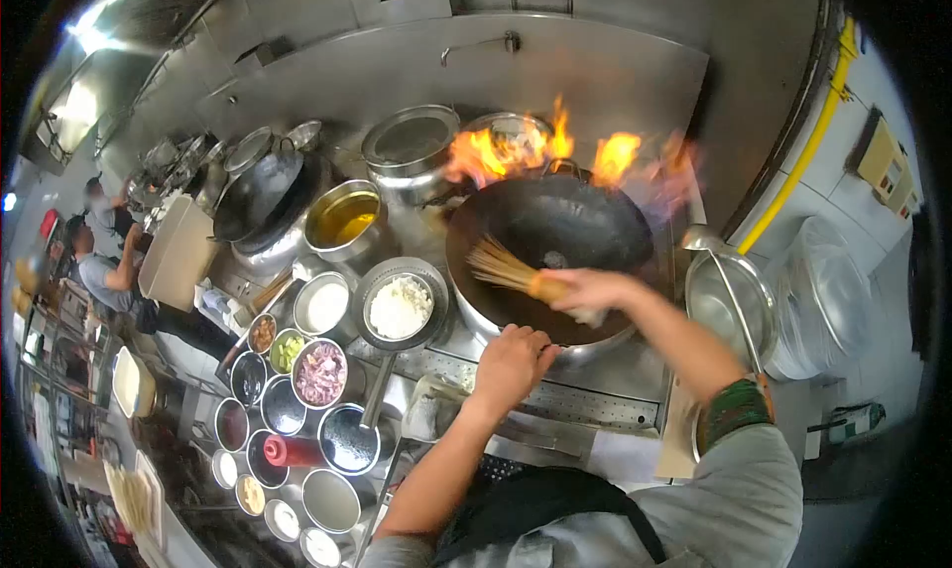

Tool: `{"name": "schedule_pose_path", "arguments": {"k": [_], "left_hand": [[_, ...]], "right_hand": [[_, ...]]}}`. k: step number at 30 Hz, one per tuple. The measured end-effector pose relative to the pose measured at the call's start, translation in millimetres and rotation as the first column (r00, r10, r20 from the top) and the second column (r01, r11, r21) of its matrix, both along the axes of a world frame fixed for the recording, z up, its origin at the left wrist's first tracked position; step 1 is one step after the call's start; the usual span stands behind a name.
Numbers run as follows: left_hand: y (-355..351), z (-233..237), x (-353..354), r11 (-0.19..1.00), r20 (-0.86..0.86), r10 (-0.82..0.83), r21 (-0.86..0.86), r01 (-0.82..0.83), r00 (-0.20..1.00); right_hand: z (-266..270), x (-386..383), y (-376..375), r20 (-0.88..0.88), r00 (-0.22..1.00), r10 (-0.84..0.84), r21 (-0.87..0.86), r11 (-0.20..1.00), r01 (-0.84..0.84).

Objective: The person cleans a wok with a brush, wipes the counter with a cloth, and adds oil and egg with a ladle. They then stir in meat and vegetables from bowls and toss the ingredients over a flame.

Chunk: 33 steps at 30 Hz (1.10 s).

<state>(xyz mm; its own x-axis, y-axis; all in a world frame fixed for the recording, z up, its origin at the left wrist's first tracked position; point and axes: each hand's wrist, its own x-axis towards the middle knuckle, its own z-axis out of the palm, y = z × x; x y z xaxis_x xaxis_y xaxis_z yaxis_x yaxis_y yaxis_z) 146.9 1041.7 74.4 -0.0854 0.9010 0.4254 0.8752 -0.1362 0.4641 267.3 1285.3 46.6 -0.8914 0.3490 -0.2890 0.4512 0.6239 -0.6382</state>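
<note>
1. A dark apron (540, 504) and grey sleeve (739, 494) fill the bottom edge, with both forearms reaching forward over the bench (595, 404).
2. The left hand (511, 365) is curled shut on the near rim of the wok (565, 226).
3. The right hand (585, 290), just beyond and right of the left, is clamped on a bamboo brush (501, 267). Its bristles fan out to the left, inside the wok.
4. The hands are apart, with a small gap between them over the wok's near edge.
5. Flames (516, 151) lick up along the wok's far rim, well beyond both hands.
6. Left of the left hand, a strainer of white chopped food (400, 307) sits just beside the wok's left rim. Crowded seasoning bowls (319, 373) lie further left.
7. Right of the right forearm, a steel pot (706, 315) with a ladle (734, 300) across it stands close to the wok's right edge.
8. Under the left wrist, a perforated strip of bench lies bare.
</note>
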Motion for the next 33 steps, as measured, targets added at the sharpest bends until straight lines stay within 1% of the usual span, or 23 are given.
{"name": "schedule_pose_path", "arguments": {"k": [1,3,5,8,9,10,11,12,13,15,16,17,19,21,22,24,26,27,29,30,31,32,33], "left_hand": [[-3,-5,3,1.000,0.018,0.011,0.002,-0.011,1.000],[0,-9,5,0.999,0.042,0.019,0.039,-0.020,0.999],[0,-15,2,0.999,0.033,0.011,0.041,-0.012,0.999],[8,-19,9,0.998,0.036,0.006,0.055,-0.008,0.999],[9,-19,9,0.999,0.022,-0.004,0.047,0.003,1.000],[10,-18,8,0.999,0.005,-0.014,0.038,0.014,1.000],[12,-19,8,1.000,0.020,-0.018,0.022,0.017,1.000],[13,-20,7,1.000,0.035,-0.014,0.008,0.014,0.999],[13,-22,6,1.000,0.053,-0.005,-0.010,0.006,0.999],[10,-24,5,1.000,0.068,-0.011,-0.011,0.012,0.998],[8,-24,3,1.000,0.071,-0.019,-0.008,0.020,0.997],[11,-23,0,1.000,0.073,-0.025,-0.001,0.025,0.997],[10,-24,-4,1.000,0.082,-0.031,0.000,0.032,0.996],[10,-23,-5,1.000,0.086,-0.026,-0.001,0.026,0.996],[8,-24,-4,0.999,0.086,-0.030,-0.013,0.031,0.996],[8,-25,-4,0.998,0.081,-0.048,-0.032,0.051,0.996],[12,-24,-5,0.998,0.081,-0.052,-0.031,0.055,0.995],[11,-25,-5,0.998,0.088,-0.046,-0.031,0.049,0.995],[7,-28,-2,0.999,0.104,-0.035,-0.035,0.038,0.994],[4,-28,-1,0.999,0.108,-0.033,-0.039,0.038,0.994],[7,-24,-4,0.999,0.103,-0.031,-0.024,0.033,0.994],[9,-24,-7,0.999,0.098,-0.039,-0.011,0.040,0.994],[6,-28,-8,0.999,0.096,-0.047,-0.005,0.048,0.994]], "right_hand": [[31,19,8,0.098,0.995,0.014,-0.207,0.978,0.006],[85,44,8,0.284,0.907,-0.311,0.381,0.905,0.191],[49,50,30,-0.133,0.646,-0.752,0.655,0.423,0.626],[4,19,50,-0.143,0.604,-0.784,0.502,0.469,0.727],[3,-3,28,-0.019,0.688,-0.725,0.534,0.574,0.620],[-6,-22,7,0.100,0.752,-0.651,0.387,0.722,0.573],[-5,-36,-22,0.072,0.858,-0.509,0.347,0.819,0.457],[-8,-37,-36,-0.072,0.945,-0.319,0.236,0.915,0.326],[19,-31,-45,-0.009,0.965,-0.261,-0.117,0.959,0.258],[51,11,-15,0.166,0.959,-0.228,-0.412,0.868,0.278],[51,40,10,0.180,0.957,-0.226,-0.046,0.970,0.238],[50,55,32,0.191,0.955,-0.227,0.340,0.928,0.153],[40,54,31,-0.140,0.653,-0.744,0.751,0.350,0.560],[25,28,37,-0.176,0.548,-0.818,0.676,0.304,0.671],[22,6,28,-0.067,0.549,-0.833,0.570,0.420,0.706],[16,-35,-23,0.089,0.765,-0.638,0.471,0.704,0.531],[12,-59,-56,0.008,0.911,-0.412,0.188,0.896,0.403],[-20,-52,-38,-0.186,0.944,-0.273,0.046,0.957,0.286],[52,-12,-31,0.158,0.934,-0.319,-0.366,0.860,0.356],[40,16,6,0.197,0.950,-0.244,0.055,0.970,0.237],[31,35,40,0.253,0.949,-0.190,0.473,0.880,0.050],[35,40,44,0.076,0.826,-0.558,0.626,0.672,0.396],[36,43,43,-0.147,0.568,-0.810,0.680,0.334,0.653]]}}
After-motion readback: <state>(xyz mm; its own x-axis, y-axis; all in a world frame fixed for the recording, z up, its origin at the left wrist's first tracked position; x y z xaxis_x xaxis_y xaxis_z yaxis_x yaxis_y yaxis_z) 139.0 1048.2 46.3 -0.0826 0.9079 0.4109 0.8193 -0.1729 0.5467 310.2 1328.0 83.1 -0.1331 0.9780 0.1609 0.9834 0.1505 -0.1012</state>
